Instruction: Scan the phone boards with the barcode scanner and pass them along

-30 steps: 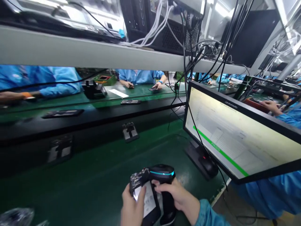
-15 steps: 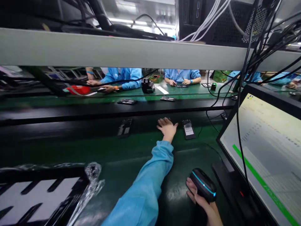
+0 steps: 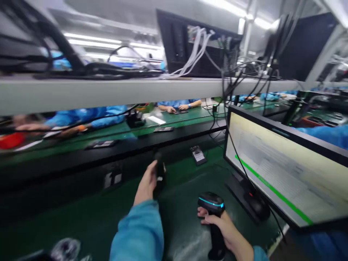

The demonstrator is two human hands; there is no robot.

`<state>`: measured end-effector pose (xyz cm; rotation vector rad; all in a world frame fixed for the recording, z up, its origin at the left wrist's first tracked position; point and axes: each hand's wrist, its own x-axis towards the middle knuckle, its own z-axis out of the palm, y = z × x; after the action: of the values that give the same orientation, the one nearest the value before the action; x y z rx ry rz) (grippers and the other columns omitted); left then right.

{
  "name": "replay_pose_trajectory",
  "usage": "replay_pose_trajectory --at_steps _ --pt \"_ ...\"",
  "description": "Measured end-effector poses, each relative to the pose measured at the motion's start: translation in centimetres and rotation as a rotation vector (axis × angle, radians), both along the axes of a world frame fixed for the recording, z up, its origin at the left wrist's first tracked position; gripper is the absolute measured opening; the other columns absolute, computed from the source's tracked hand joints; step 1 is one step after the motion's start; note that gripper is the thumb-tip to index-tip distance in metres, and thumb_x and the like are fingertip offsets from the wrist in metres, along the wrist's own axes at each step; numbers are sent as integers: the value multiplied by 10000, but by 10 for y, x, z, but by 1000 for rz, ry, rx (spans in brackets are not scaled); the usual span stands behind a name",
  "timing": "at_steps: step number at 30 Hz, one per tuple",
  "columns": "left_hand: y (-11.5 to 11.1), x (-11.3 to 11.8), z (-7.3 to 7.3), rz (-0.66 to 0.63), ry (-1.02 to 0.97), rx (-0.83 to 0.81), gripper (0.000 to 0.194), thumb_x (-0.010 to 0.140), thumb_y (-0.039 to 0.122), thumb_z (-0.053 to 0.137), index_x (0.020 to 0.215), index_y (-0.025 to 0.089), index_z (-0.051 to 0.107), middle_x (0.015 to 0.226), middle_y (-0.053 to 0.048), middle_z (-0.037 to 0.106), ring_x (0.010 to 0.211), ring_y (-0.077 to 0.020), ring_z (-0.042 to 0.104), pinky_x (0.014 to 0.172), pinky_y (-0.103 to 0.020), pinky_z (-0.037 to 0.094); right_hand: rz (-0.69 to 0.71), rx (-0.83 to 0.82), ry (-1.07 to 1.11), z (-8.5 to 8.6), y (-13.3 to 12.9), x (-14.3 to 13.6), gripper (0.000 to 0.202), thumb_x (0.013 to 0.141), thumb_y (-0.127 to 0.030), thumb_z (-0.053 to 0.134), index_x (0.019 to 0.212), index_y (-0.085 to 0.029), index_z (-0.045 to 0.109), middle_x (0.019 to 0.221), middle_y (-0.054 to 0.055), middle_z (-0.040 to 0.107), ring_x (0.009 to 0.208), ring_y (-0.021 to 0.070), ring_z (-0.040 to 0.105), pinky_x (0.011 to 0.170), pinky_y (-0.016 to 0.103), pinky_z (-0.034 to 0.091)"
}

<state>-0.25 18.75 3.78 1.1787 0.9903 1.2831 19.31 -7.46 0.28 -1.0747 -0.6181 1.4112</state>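
Observation:
My left hand (image 3: 146, 183), in a blue sleeve, is closed on a dark, partly assembled phone (image 3: 160, 174), which is tilted up on edge and blurred. In my right hand (image 3: 221, 224) is a black barcode scanner (image 3: 212, 203) with a lit blue strip, its handle pointing down. An opened phone (image 3: 199, 156) with a white label lies on the bench to the right of my left hand. To the left, another phone part (image 3: 112, 179) is lying on the dark strip, smeared by motion.
A monitor (image 3: 285, 174) with a green bar stands at the right, with a black mouse (image 3: 257, 206) by its base. Cables hang from the overhead shelf (image 3: 122, 90). Across the bench, co-workers in blue sit near more phones (image 3: 164, 129). Clear plastic wrap (image 3: 66, 248) is at lower left.
My left hand was stretched out over the bench; now it has a phone lifted in its grip. The view has swung right. The barcode scanner is still in my right hand, now more upright.

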Motion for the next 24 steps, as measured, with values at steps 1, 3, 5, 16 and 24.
replay_pose_trajectory --at_steps 1,3,5,16,24 --pt "-17 -8 -5 22 -226 1 576 643 711 638 872 182 652 749 -34 636 725 -184 614 659 -312 541 21 29 36 5 1 -4 363 631 -345 829 917 -130 765 1081 134 737 1049 303 677 889 398 530" --pt "-52 -18 -17 14 -512 19 658 660 786 552 1012 242 666 894 -20 658 831 -174 631 730 -294 563 139 57 102 18 2 -14 302 611 -325 823 810 -112 746 879 107 748 786 233 715 701 323 557" --pt "-86 -19 -25 -63 -782 -18 668 663 755 595 1128 279 647 1016 -16 648 901 -158 624 771 -261 559 294 33 109 32 2 -25 250 587 -306 820 676 -114 688 621 37 682 488 146 625 499 248 499" --pt "-143 6 -25 -380 -1172 -126 785 670 545 786 1346 226 545 1215 -89 612 990 -162 621 829 -257 553 451 -72 -1 56 -39 -37 236 562 -257 801 634 -139 610 433 -23 568 334 92 487 380 197 410" --pt "-148 8 -61 -379 -1141 -136 671 763 532 706 1337 210 576 1235 -77 663 1171 -205 620 1098 -353 456 499 -53 -139 58 -44 -32 237 593 -251 806 672 -132 617 418 -12 572 351 95 490 431 201 368"
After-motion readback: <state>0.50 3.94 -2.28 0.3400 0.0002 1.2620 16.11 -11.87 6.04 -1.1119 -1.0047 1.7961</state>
